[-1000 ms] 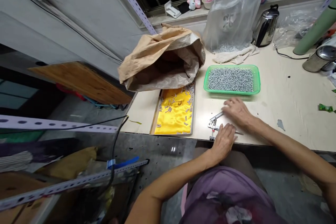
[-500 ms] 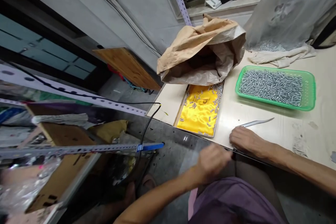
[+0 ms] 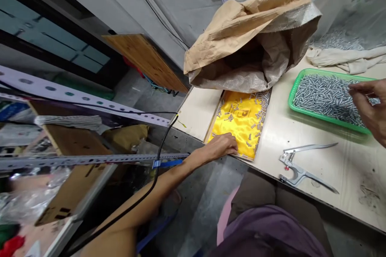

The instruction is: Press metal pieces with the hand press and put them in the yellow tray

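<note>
My left hand (image 3: 223, 145) rests at the near edge of a shallow tray lined with shiny yellow cloth (image 3: 241, 128). Its fingers are curled downward; anything in them is hidden. Small silvery metal pieces (image 3: 249, 143) lie scattered on the cloth. At the right edge, my right hand (image 3: 372, 106) hovers over a green plastic basket (image 3: 331, 121) full of small silvery metal pins (image 3: 322, 92). Thumb and fingertips are close together; whether a pin is between them is unclear. Metal pliers (image 3: 298, 172) with spread handles lie on the table between the hands.
A large open brown paper bag (image 3: 223, 36) stands behind the tray, overhanging its far end. A pale cloth (image 3: 346, 59) and a clear plastic bag (image 3: 340, 36) lie behind the basket. A black cable (image 3: 159, 156) hangs left, near a perforated metal rail (image 3: 120, 158).
My left hand has moved from the table edge to the tray. My right hand has left the pliers, now fully visible on the table, and reached over the basket. The view has shifted.
</note>
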A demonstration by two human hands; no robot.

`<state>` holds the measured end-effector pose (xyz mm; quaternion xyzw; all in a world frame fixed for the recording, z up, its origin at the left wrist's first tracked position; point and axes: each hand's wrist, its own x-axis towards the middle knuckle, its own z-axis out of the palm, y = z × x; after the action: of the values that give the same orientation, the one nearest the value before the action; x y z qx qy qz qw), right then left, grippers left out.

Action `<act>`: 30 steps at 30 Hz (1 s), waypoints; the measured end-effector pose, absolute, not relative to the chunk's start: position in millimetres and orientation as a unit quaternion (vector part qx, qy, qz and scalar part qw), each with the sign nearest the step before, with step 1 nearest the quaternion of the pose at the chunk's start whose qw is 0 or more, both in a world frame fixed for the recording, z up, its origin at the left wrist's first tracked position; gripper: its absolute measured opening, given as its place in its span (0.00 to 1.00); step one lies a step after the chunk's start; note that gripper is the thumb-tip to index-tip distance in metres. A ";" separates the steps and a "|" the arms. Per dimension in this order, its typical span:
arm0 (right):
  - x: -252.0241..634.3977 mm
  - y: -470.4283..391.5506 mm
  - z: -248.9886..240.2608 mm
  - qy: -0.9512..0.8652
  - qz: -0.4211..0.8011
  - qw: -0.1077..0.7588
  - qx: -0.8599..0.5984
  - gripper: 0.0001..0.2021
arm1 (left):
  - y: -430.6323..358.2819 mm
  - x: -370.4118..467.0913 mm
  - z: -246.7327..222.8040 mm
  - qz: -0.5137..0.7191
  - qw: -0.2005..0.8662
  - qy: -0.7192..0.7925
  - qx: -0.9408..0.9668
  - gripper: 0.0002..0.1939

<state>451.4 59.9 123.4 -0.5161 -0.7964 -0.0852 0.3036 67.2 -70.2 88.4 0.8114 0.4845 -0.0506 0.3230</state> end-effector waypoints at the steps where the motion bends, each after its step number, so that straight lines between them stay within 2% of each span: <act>1: 457.9 65.0 118.5 -0.796 -0.087 0.282 -0.528 0.11 | -68.3 68.8 88.0 -0.056 0.328 0.474 0.815 0.06; 5: 474.2 69.2 103.4 -0.801 -0.103 0.232 -0.541 0.14 | -65.4 71.7 85.6 -0.070 0.317 0.449 0.832 0.06; 11: 470.1 51.3 100.8 -0.808 -0.163 0.249 -0.509 0.21 | -65.2 75.7 82.6 -0.031 0.205 0.507 0.837 0.11; 15: 459.8 37.0 104.0 -0.810 -0.138 0.271 -0.502 0.18 | -65.7 90.4 80.4 0.016 0.214 0.465 0.859 0.10; 19: 452.8 21.9 109.2 -0.811 -0.109 0.286 -0.498 0.18 | -64.7 106.6 75.6 -0.019 0.238 0.406 0.882 0.06; 25: 453.9 3.7 111.4 -0.821 -0.135 0.287 -0.475 0.18 | -64.2 112.2 74.9 -0.013 0.187 0.346 0.919 0.05; 30: 453.1 -12.8 106.8 -0.830 -0.145 0.294 -0.451 0.13 | -67.7 109.7 80.7 -0.033 0.139 0.289 0.947 0.04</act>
<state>453.1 -12.8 106.8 -0.4506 -0.8302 -0.1451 0.2943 109.7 -67.7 80.7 0.9466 0.2888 -0.0328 0.1393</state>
